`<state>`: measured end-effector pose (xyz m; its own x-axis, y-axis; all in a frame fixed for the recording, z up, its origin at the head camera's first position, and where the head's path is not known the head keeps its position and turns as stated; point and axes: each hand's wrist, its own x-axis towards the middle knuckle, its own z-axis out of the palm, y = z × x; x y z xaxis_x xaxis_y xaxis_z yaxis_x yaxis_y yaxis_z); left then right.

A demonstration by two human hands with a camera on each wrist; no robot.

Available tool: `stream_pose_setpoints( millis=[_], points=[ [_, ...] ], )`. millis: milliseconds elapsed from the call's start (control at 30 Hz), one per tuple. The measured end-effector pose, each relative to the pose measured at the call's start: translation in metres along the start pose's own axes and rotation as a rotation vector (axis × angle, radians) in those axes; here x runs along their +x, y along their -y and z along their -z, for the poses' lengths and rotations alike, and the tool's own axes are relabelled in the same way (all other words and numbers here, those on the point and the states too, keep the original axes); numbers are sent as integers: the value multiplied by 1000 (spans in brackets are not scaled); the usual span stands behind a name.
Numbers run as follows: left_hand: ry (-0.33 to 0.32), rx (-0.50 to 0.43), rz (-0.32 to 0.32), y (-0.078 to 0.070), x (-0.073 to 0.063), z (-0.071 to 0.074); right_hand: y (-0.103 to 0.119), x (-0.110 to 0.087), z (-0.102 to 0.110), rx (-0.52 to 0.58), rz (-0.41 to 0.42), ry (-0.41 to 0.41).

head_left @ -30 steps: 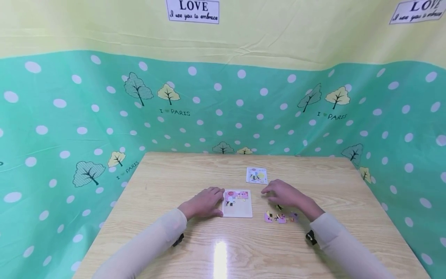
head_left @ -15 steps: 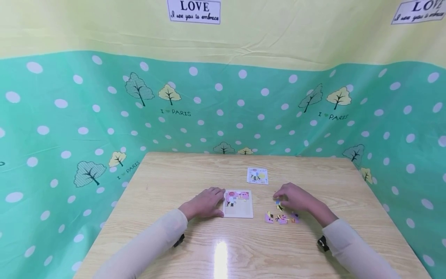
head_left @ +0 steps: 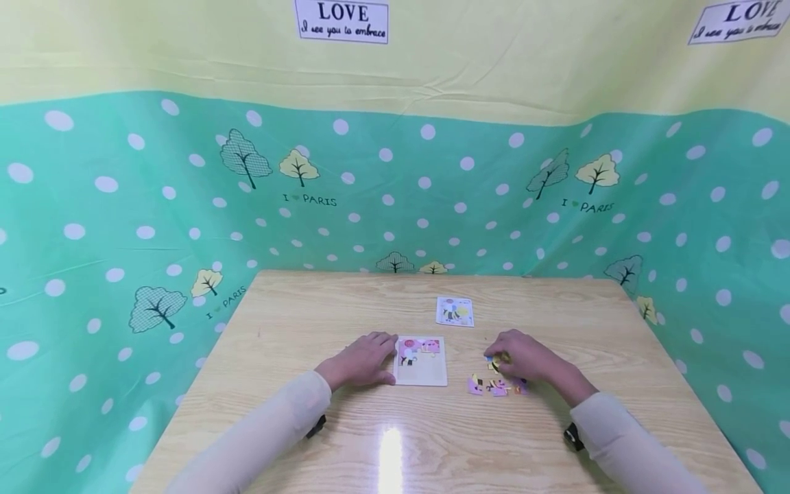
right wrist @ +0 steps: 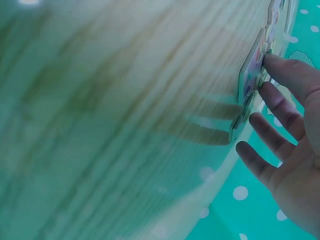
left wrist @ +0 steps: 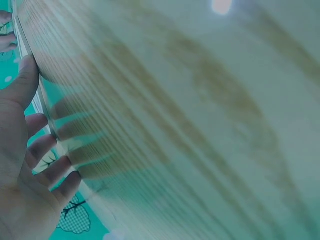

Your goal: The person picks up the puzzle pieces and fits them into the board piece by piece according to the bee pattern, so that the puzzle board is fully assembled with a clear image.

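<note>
My left hand (head_left: 361,358) rests at the left edge of a square puzzle board (head_left: 426,375), fingers spread and fairly straight; in the left wrist view the thumb (left wrist: 26,82) touches that edge. Puzzle pieces with pink, red and white print fill the board's top and part of its left side; the rest is bare. My right hand (head_left: 524,357) is right of the board, thumb and index finger pinching a yellow-and-black puzzle piece (head_left: 505,357). A blue-and-yellow piece lies partly under the fingers. Nearer me lie loose pink pieces (head_left: 474,385), one partly covered by the hand.
A small picture card (head_left: 455,312) with a bee print lies behind the board on the wooden table (head_left: 345,302). A patterned green and yellow cloth (head_left: 395,171) hangs around the table's back and sides. Light glares off the front of the table.
My right hand has moved right, away from the board's side, and down to the loose pieces, where thumb and index finger now close on one. The left hand and the board have stayed put.
</note>
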<state>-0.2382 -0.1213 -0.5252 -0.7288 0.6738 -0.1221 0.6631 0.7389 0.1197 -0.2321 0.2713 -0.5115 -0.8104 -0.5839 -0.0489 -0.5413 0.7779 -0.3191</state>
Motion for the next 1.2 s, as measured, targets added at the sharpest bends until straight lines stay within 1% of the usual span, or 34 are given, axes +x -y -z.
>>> stream_pose_setpoints(
  millis=[200,433,667,833,1000,1200],
  points=[
    [-8,-1,-3,0,-1,0,0,1,0,-10,2,-1],
    [-1,-2,-2,1,0,-1,4,3,2,-34,-46,-2],
    [-12,5,-9,2,0,-3,10,9,6,-1,-90,-24],
    [-16,8,-9,2,0,-2,16,15,5,36,-99,-28],
    [-14,9,-10,2,1,-2,22,23,3,63,-78,-24],
    [1,5,-4,1,1,-1,32,33,0,79,-27,-38]
  ],
)
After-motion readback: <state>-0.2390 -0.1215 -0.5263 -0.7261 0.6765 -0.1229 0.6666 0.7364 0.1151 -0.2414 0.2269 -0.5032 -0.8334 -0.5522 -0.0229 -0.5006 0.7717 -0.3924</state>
